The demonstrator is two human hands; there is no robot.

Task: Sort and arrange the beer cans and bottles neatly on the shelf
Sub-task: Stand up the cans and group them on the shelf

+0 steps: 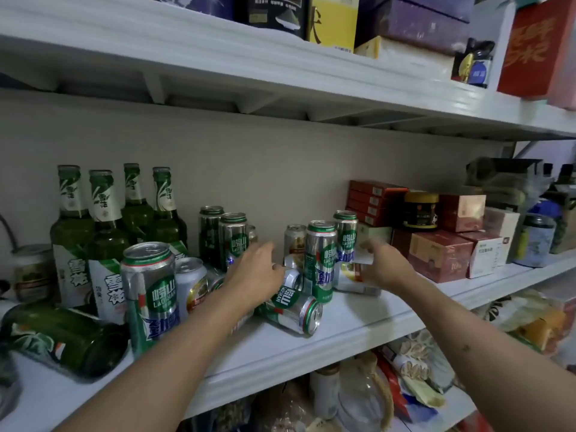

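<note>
Reaching in with loosely spread, empty fingers, the left hand (254, 271) is nearest the toppled Laoshan can (291, 311) at its five o'clock, long axis running ten-to-four.

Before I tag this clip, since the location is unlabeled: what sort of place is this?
Probably a home storeroom or small shop's stock shelf: white shelves crowded with green beer bottles, loose cans and boxed goods.

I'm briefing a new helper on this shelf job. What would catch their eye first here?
Probably the four tall green glass beer bottles standing at the left, with a fifth green bottle lying on its side before them. In the middle, silver-and-green beer cans stand jumbled, one toppled can near the white shelf's front edge, both hands reaching among them.
</note>
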